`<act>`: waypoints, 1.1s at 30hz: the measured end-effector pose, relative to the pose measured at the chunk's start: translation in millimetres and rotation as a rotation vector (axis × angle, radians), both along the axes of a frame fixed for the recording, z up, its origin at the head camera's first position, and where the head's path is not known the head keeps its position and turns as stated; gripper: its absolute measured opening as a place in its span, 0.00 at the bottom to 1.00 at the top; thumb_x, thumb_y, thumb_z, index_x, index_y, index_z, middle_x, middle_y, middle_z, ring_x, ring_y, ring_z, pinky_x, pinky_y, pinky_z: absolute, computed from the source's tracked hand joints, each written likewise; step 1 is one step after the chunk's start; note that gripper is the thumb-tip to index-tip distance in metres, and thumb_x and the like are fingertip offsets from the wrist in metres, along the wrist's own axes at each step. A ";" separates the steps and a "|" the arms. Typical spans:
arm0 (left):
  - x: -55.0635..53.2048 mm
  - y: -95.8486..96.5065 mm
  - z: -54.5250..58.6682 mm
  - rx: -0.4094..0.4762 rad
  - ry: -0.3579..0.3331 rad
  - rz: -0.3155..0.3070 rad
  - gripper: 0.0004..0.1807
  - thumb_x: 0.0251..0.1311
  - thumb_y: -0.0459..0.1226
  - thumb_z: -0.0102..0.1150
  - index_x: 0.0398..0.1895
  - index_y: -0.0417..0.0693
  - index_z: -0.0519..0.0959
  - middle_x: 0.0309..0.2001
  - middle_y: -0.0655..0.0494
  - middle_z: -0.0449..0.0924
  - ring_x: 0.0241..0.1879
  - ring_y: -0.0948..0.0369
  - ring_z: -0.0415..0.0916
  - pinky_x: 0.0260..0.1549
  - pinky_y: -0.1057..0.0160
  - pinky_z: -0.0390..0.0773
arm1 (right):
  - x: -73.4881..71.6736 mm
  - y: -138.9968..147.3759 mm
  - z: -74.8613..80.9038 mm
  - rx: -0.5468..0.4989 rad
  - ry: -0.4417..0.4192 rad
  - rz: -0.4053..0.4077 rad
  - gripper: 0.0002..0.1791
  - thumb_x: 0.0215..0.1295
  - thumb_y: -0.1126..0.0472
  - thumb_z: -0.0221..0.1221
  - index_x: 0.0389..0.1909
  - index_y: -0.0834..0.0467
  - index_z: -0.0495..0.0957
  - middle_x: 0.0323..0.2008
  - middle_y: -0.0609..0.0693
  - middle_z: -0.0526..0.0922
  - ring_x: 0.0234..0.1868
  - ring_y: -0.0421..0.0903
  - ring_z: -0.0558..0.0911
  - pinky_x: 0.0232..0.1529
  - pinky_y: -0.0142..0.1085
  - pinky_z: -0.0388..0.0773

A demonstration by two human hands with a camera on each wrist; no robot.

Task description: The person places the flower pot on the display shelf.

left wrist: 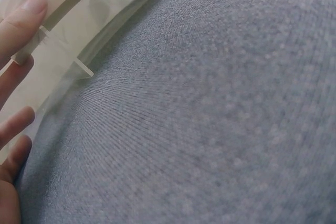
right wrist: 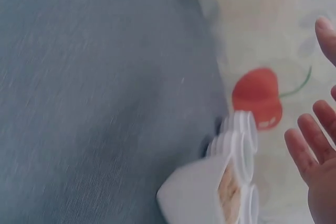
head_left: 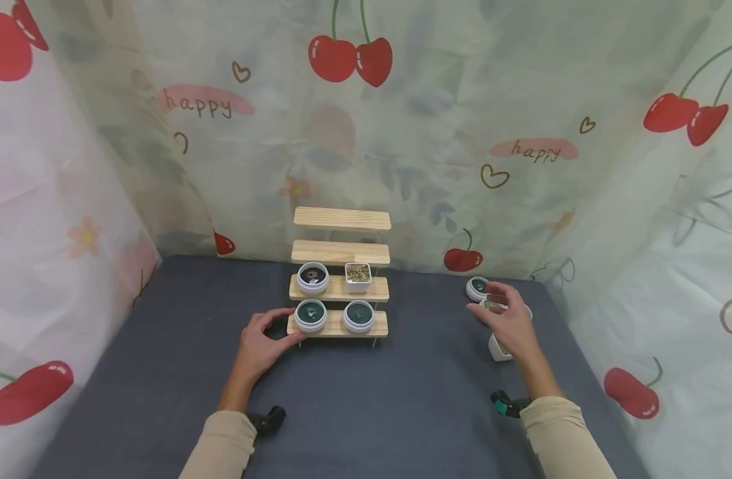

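Left hand (head_left: pixel 261 340): pinched the tiered wooden shelf (head_left: pixel 335 324) by its front step's left end.
Right hand (head_left: pixel 510 326): hovered, fingers loose, over white pots (head_left: pixel 477 289) near the worktop's (head_left: pixel 414 392) far-right corner.

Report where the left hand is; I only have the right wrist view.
Observer: The left hand has its thumb and fingers around the left end of the lowest board of a stepped rack with pale wooden boards.

Operator: Tell me what stands on that board.

Observer: Two round white containers with dark green contents, side by side.

Operator: Now give me the board just above.

Observer: It bears a round white container with dark contents on the left and a square white container with speckled, grainy contents on the right.
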State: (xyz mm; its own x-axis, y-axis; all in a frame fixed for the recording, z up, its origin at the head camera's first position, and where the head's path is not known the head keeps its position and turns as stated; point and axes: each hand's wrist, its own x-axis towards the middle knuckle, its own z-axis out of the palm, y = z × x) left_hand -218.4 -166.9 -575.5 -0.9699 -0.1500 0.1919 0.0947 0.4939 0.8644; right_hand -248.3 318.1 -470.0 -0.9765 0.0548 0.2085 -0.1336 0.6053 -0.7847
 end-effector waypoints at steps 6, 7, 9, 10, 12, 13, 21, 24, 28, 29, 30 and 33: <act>-0.5 1.1 -0.1 0.002 -0.001 0.001 0.36 0.40 0.58 0.82 0.57 0.65 0.83 0.56 0.56 0.82 0.56 0.56 0.72 0.58 0.50 0.69 | 13.6 27.7 -12.7 0.049 -0.049 -0.085 0.39 0.63 0.48 0.71 0.69 0.61 0.68 0.66 0.60 0.74 0.65 0.58 0.75 0.59 0.39 0.76; -0.4 0.9 0.0 -0.002 -0.003 0.000 0.36 0.41 0.58 0.82 0.58 0.65 0.82 0.56 0.56 0.82 0.56 0.56 0.72 0.58 0.50 0.69 | 15.1 31.1 -15.3 0.063 -0.048 -0.094 0.39 0.63 0.49 0.71 0.69 0.61 0.68 0.66 0.60 0.74 0.65 0.58 0.76 0.60 0.43 0.76; -0.1 0.4 -0.1 -0.001 -0.006 0.000 0.36 0.41 0.59 0.82 0.58 0.65 0.82 0.56 0.56 0.82 0.57 0.56 0.72 0.58 0.50 0.69 | 17.6 37.4 -20.8 0.098 -0.052 -0.111 0.39 0.63 0.49 0.71 0.68 0.63 0.69 0.65 0.62 0.74 0.64 0.59 0.76 0.59 0.45 0.76; 0.1 0.3 0.0 0.002 -0.006 0.001 0.36 0.40 0.59 0.82 0.58 0.65 0.82 0.56 0.56 0.82 0.57 0.56 0.72 0.58 0.50 0.69 | 18.8 40.1 -23.5 0.115 -0.055 -0.119 0.39 0.63 0.49 0.71 0.68 0.64 0.69 0.64 0.63 0.74 0.64 0.59 0.75 0.58 0.43 0.76; 0.3 0.3 0.2 -0.001 -0.007 0.002 0.36 0.40 0.59 0.82 0.58 0.65 0.82 0.56 0.56 0.82 0.56 0.56 0.72 0.58 0.49 0.69 | 21.6 45.3 -28.8 0.127 -0.075 -0.132 0.39 0.63 0.49 0.70 0.69 0.64 0.68 0.64 0.64 0.74 0.65 0.59 0.75 0.57 0.40 0.75; 0.4 0.4 0.3 0.000 -0.006 0.002 0.36 0.40 0.59 0.82 0.57 0.65 0.82 0.56 0.56 0.82 0.56 0.56 0.72 0.58 0.49 0.69 | 22.9 47.6 -31.2 0.124 -0.090 -0.134 0.40 0.63 0.48 0.70 0.69 0.65 0.68 0.64 0.64 0.74 0.66 0.59 0.74 0.58 0.39 0.75; 0.1 1.4 -1.4 -0.009 0.003 -0.001 0.36 0.41 0.58 0.82 0.58 0.65 0.83 0.56 0.55 0.83 0.56 0.56 0.73 0.58 0.49 0.70 | 30.3 56.5 -48.7 0.046 -0.203 -0.116 0.47 0.62 0.45 0.71 0.73 0.66 0.62 0.72 0.69 0.66 0.74 0.66 0.64 0.72 0.61 0.60; 1.2 1.5 -1.5 -0.005 -0.005 -0.004 0.36 0.40 0.58 0.82 0.58 0.65 0.83 0.56 0.56 0.83 0.55 0.56 0.72 0.57 0.50 0.69 | 30.7 58.6 -57.0 0.058 -0.222 -0.106 0.48 0.61 0.45 0.71 0.74 0.65 0.62 0.72 0.69 0.65 0.74 0.66 0.64 0.72 0.60 0.59; 1.7 2.0 0.1 -0.003 -0.012 -0.005 0.37 0.40 0.58 0.82 0.58 0.65 0.82 0.57 0.56 0.83 0.56 0.56 0.72 0.57 0.49 0.69 | 31.0 59.3 -65.5 0.093 -0.239 -0.117 0.50 0.59 0.44 0.72 0.75 0.63 0.61 0.70 0.69 0.66 0.69 0.63 0.66 0.67 0.57 0.61; 1.4 2.2 0.4 -0.002 -0.013 -0.005 0.37 0.40 0.58 0.82 0.58 0.64 0.82 0.57 0.56 0.83 0.57 0.55 0.72 0.58 0.49 0.69 | 30.9 59.1 -67.2 0.101 -0.243 -0.119 0.51 0.59 0.44 0.73 0.75 0.63 0.60 0.70 0.68 0.66 0.68 0.62 0.67 0.66 0.56 0.62; 1.1 2.2 0.5 -0.002 -0.015 -0.004 0.37 0.40 0.58 0.82 0.58 0.64 0.82 0.57 0.56 0.83 0.57 0.55 0.72 0.58 0.49 0.69 | 30.8 59.0 -68.5 0.107 -0.248 -0.123 0.52 0.58 0.44 0.73 0.76 0.63 0.60 0.70 0.68 0.66 0.67 0.62 0.67 0.66 0.55 0.62; 0.3 2.0 0.7 -0.010 -0.015 -0.001 0.37 0.40 0.58 0.82 0.58 0.64 0.82 0.57 0.56 0.83 0.57 0.55 0.72 0.58 0.50 0.69 | 30.5 58.7 -71.5 0.112 -0.272 -0.124 0.55 0.57 0.45 0.74 0.77 0.64 0.56 0.69 0.69 0.65 0.66 0.62 0.67 0.66 0.55 0.62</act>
